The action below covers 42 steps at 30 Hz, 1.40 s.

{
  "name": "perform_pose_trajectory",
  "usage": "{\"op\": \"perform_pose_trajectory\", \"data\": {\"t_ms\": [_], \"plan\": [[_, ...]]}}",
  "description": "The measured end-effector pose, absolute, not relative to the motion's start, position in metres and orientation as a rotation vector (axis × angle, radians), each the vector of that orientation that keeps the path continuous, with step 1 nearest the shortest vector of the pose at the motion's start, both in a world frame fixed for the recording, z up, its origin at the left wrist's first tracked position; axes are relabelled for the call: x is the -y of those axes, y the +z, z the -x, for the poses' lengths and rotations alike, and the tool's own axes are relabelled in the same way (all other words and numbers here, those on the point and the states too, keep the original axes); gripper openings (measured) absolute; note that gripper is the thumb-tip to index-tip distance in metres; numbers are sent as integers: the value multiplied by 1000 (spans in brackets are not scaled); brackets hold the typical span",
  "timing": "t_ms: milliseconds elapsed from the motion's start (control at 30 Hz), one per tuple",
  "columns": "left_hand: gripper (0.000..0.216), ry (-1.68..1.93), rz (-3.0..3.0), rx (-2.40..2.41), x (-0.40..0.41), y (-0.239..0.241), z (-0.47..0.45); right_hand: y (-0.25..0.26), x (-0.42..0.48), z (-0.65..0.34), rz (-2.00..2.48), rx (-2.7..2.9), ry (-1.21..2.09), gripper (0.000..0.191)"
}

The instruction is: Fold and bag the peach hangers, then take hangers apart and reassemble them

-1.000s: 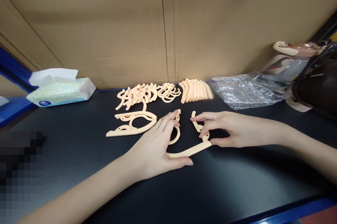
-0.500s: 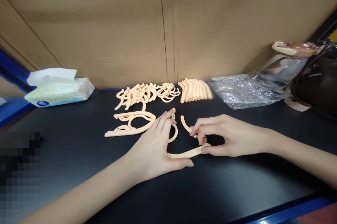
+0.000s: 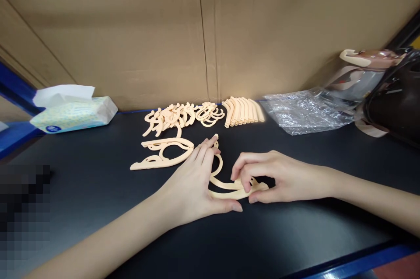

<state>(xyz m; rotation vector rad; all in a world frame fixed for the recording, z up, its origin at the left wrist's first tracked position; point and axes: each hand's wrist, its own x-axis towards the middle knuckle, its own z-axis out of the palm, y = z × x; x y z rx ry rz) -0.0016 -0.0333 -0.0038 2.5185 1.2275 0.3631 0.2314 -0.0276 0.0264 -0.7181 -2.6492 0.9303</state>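
Observation:
My left hand (image 3: 193, 183) is pressed over a cream plastic folding hanger (image 3: 226, 194) on the table, fingers on its far part and thumb along its near arm. A ring-shaped part shows just right of the fingers; the palm hides the middle. My right hand (image 3: 267, 178) pinches a curved cream strip (image 3: 223, 183) against the right end of that arm. The fingers partly cover the spot where strip and arm meet. Left of my left hand lies another cream hanger (image 3: 164, 163), folded, both its arms pointing left.
Behind the hands lie a heap of cream hooked pieces (image 3: 169, 119), thin curved pieces (image 3: 209, 113) and a row of bent arms (image 3: 243, 112). A tissue pack (image 3: 75, 113) stands left. Clear plastic wrap (image 3: 295, 113) and a dark bag (image 3: 393, 99) are right, before a cardboard wall (image 3: 131, 29).
My right hand has moved slightly nearer to me, and the curved strip has swung down from above the hanger arm to lie along it. My left hand has stayed put.

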Motion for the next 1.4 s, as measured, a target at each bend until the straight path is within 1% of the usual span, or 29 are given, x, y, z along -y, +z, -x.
{"op": "perform_pose_trajectory", "data": {"t_ms": [167, 333, 400, 600, 733, 967, 1133, 1400], "plan": [[98, 421, -2535, -1189, 32, -5, 1, 23, 29, -231, 664, 2570, 1089, 11], [101, 368, -2547, -1200, 33, -5, 1, 20, 28, -232, 633, 2492, 1209, 9], [99, 363, -2552, -1190, 33, -5, 1, 20, 25, -233, 664, 2493, 1182, 8], [83, 381, -2572, -1181, 32, -3, 1, 17, 10, -238, 772, 2533, 959, 12], [74, 394, -2570, -1177, 33, -3, 1, 13, 4, -241, 765, 2510, 962, 19], [67, 371, -2591, -1126, 32, -1, 2, 12, 6, -239, 805, 2454, 1003, 14], [54, 389, -2623, -1046, 32, -1, 2, 10, 7, -239, 828, 2464, 957, 12], [53, 385, -2625, -1029, 31, -2, 3, 8, 6, -241, 786, 2510, 914, 13]]}}
